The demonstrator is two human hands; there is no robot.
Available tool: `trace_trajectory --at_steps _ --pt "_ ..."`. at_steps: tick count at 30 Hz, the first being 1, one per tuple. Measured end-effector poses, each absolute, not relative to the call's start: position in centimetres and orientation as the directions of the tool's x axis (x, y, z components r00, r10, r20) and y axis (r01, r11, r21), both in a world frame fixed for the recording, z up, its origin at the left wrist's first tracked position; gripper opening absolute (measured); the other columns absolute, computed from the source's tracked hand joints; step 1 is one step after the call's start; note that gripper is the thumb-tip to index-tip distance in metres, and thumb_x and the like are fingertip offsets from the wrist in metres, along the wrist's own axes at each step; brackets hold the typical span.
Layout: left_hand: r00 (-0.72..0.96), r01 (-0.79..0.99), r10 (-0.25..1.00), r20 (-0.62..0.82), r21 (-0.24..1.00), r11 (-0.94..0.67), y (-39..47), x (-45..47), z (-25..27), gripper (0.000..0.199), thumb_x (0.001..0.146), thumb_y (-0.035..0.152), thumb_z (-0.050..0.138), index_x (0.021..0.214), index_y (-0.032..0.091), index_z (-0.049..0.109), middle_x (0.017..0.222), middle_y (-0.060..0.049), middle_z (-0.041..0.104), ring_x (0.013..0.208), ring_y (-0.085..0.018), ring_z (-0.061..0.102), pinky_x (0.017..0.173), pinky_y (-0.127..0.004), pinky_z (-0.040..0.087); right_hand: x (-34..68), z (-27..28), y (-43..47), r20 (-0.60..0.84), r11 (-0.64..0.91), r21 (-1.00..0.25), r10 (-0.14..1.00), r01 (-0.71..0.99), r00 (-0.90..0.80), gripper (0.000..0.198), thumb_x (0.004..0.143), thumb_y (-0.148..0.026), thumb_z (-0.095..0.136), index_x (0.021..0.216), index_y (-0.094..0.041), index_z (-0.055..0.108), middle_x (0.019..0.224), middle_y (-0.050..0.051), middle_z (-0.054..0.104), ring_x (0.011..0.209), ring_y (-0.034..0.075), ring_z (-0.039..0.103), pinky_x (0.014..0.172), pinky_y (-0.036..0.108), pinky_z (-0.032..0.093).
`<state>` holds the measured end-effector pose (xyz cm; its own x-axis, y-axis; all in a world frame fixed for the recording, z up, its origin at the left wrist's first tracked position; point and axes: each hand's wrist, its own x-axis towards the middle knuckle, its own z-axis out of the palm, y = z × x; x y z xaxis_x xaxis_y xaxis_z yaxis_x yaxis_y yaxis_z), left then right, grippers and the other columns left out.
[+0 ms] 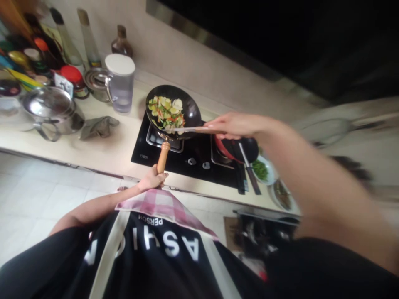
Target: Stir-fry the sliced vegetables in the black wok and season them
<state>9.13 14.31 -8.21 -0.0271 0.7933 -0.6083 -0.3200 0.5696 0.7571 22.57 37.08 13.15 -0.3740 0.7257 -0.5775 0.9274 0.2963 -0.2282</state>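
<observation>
Wok of chopped vegetables sits beyond the left hand, fingers wrapped around its wooden handle, while the right hand grips a spatula reaching in.

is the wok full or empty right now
Partly full: the wok holds a heap of mixed green, yellow and orange vegetables on its left side, while its dark right side is bare.

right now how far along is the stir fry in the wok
Done: cut vegetables are already in the wok on the black hob. In hand: the left hand grips the wooden handle, and the right hand works a spatula through them. Left: a plate of greens sits unused beside the hob.
</observation>
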Motion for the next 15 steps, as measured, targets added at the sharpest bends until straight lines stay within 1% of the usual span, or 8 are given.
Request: trace_trajectory --at_steps 3,5,7,9,10,12,13,15 --pt "-0.032 -0.342 0.794 -0.607 0.753 0.562 14.3 9.3 -7.9 0.031 0.093 0.024 0.070 0.097 0.023 0.040 0.060 0.009 0.050 0.043 -0.008 0.049 0.041 -0.019 0.040 19.1 10.4 35.4 -0.566 0.145 -0.350 0.754 0.925 -0.333 0.031 0.103 -0.043 0.054 0.123 -0.024 0.069 0.063 -0.001 0.056 0.040 0.004 0.038 0.039 0.017 0.025" --pt "-0.029 -0.371 0.795 -0.607 0.745 0.555 14.3 9.3 -7.7 0.034 0.091 0.026 0.073 0.095 0.023 0.039 0.059 0.010 0.049 0.041 -0.007 0.047 0.041 -0.018 0.038 18.2 8.8 35.2 -0.541 0.010 -0.431 0.797 0.902 -0.268 0.030 0.106 -0.038 0.047 0.124 -0.021 0.065 0.062 -0.002 0.053 0.038 0.003 0.035 0.038 0.016 0.022" --pt "-0.025 -0.384 0.795 -0.606 0.740 0.552 14.4 9.4 -7.5 0.034 0.092 0.025 0.073 0.094 0.023 0.039 0.058 0.010 0.048 0.039 -0.007 0.045 0.040 -0.018 0.037 19.0 8.0 35.6 -0.559 -0.146 -0.501 0.807 0.853 -0.190 0.030 0.108 -0.034 0.042 0.126 -0.018 0.061 0.061 -0.004 0.049 0.038 0.003 0.030 0.038 0.015 0.020" --pt "-0.029 -0.383 0.795 -0.606 0.741 0.551 14.4 9.4 -7.4 0.033 0.093 0.023 0.071 0.093 0.023 0.038 0.058 0.010 0.048 0.039 -0.007 0.045 0.039 -0.018 0.037 21.1 8.5 36.0 -0.604 -0.264 -0.536 0.783 0.802 -0.146 0.032 0.109 -0.032 0.038 0.131 -0.018 0.056 0.062 -0.005 0.046 0.039 0.002 0.025 0.039 0.014 0.016" --pt "-0.032 -0.382 0.796 -0.605 0.743 0.549 14.4 9.4 -7.4 0.033 0.092 0.023 0.072 0.093 0.023 0.039 0.058 0.010 0.049 0.039 -0.007 0.046 0.039 -0.018 0.038 22.3 9.3 36.2 -0.619 -0.283 -0.529 0.773 0.800 -0.137 0.033 0.109 -0.031 0.037 0.134 -0.019 0.054 0.064 -0.005 0.046 0.040 0.002 0.024 0.039 0.014 0.014" --pt "-0.036 -0.385 0.800 -0.599 0.747 0.542 14.4 9.4 -7.4 0.036 0.090 0.025 0.075 0.093 0.023 0.039 0.059 0.010 0.050 0.040 -0.007 0.048 0.039 -0.017 0.038 24.6 11.3 36.5 -0.605 -0.212 -0.456 0.786 0.864 -0.127 0.035 0.108 -0.032 0.040 0.138 -0.022 0.055 0.067 -0.003 0.049 0.042 0.003 0.025 0.040 0.016 0.013" --pt "-0.038 -0.385 0.801 -0.597 0.748 0.540 14.3 9.4 -7.4 0.038 0.089 0.026 0.076 0.093 0.023 0.039 0.059 0.010 0.050 0.040 -0.007 0.048 0.040 -0.017 0.038 25.5 12.6 36.6 -0.580 -0.132 -0.387 0.804 0.913 -0.130 0.035 0.107 -0.034 0.044 0.138 -0.024 0.059 0.068 -0.002 0.051 0.043 0.004 0.027 0.041 0.018 0.015" --pt "-0.040 -0.378 0.802 -0.595 0.753 0.539 14.3 9.4 -7.4 0.036 0.090 0.026 0.075 0.094 0.023 0.039 0.059 0.009 0.050 0.041 -0.007 0.048 0.040 -0.018 0.038 26.5 15.0 37.3 -0.540 0.074 -0.196 0.824 0.978 -0.171 0.033 0.103 -0.037 0.055 0.131 -0.026 0.068 0.070 0.000 0.055 0.049 0.006 0.036 0.046 0.020 0.024"
